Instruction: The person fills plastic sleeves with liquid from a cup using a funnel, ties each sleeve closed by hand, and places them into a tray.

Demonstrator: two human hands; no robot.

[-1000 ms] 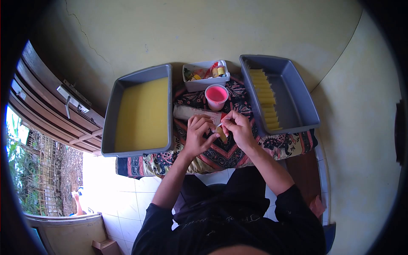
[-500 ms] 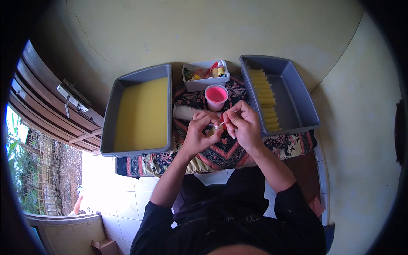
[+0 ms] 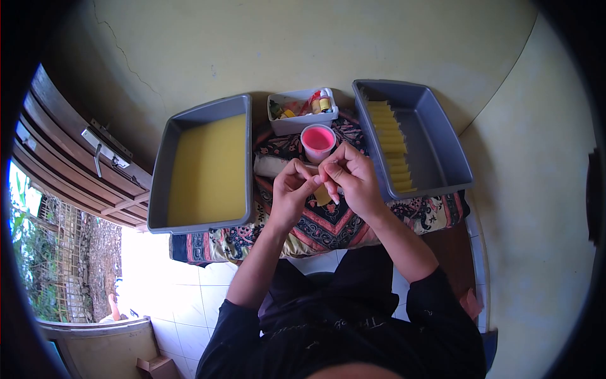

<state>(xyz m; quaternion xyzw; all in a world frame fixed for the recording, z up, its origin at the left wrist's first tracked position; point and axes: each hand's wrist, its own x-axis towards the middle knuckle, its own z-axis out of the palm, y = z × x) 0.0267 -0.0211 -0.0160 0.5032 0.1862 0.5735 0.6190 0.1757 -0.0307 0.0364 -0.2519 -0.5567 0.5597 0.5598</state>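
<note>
Over the patterned cloth [image 3: 325,230]: left hand [image 3: 291,194] and right hand [image 3: 358,182], fingers curled, tips nearly meeting; what they grip, cannot tell. Yellow piece [image 3: 323,194], just below the fingertips; if held, a slack pinch could drop it. Beyond, one pink-filled cup [image 3: 316,153], near the right hand; a stray knuckle could tip it, staining the cloth. Farther, white bin [image 3: 293,127], containing bottles.

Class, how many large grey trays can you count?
2: the left tray, with a flat yellow layer, and the right tray, with yellow pieces, either side of the cup.
</note>
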